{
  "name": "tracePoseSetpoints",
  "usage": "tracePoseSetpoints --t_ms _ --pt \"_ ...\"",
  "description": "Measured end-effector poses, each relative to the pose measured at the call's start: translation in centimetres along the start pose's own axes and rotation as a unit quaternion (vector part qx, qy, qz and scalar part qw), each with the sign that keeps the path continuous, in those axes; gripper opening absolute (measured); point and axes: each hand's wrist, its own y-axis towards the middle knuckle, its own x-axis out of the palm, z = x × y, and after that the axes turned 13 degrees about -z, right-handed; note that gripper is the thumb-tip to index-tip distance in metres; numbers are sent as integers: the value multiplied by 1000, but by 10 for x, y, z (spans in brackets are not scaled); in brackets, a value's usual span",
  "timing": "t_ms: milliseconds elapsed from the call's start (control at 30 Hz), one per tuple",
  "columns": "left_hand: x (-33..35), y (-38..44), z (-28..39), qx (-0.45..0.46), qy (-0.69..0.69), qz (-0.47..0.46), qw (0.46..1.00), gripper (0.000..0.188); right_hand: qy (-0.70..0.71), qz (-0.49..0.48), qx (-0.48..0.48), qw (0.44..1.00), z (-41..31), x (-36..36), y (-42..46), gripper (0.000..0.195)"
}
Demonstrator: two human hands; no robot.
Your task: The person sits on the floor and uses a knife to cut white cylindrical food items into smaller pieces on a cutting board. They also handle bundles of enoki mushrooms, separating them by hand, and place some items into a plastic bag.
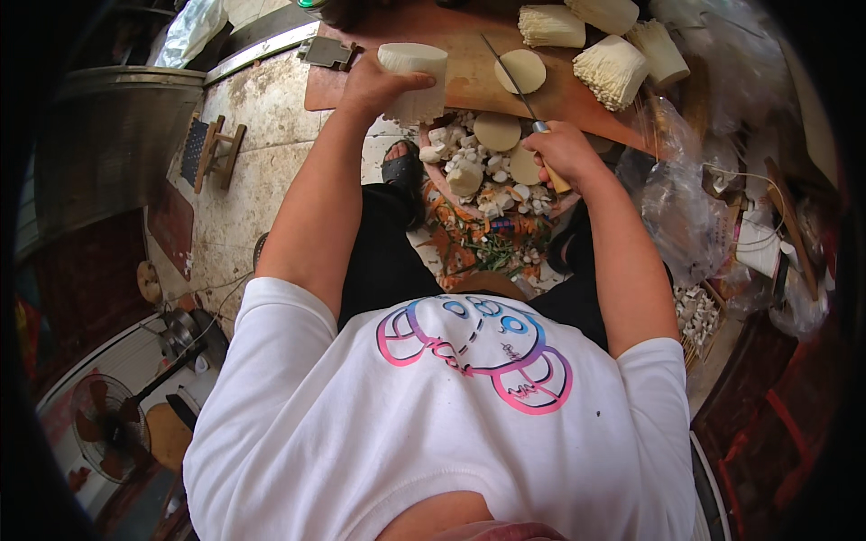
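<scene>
My left hand (371, 86) grips a bundle of enoki mushrooms (414, 57) at the left part of an orange-brown board (467, 34). The bundle's flat end faces up, its caps downward. My right hand (567, 154) is closed around the wooden handle of a knife (556, 177). Its long thin blade points up and left, across a round pale slice of enoki base (530, 67) on the board; I cannot tell whether they touch. Below the board's near edge, a pink basin (436, 186) holds more round slices (497, 130) and loose white mushroom pieces (464, 177).
Several enoki bundles (612, 67) lie at the board's right end. A metal plate-like object (326, 53) sits at its left end. Clear plastic bags (676, 196) crowd the right side. On the left floor are a small wooden stool (220, 154) and a fan (108, 426). Scraps (490, 250) lie between my legs.
</scene>
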Motion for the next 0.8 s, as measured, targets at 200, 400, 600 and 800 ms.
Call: tracePoseSetpoints --t_ms 200,400,600,800 --pt "-8 -10 0 28 -72 12 997 44 -13 -99 62 993 13 -1 -27 19" --pt "-6 -12 -7 12 -93 6 996 43 -172 -191 130 958 31 22 -63 19" --pt "7 -17 0 6 -133 17 991 43 -154 -206 107 960 39 31 -87 20" --pt "0 -15 5 -24 -227 83 970 40 -209 -72 34 975 43 23 -75 22"
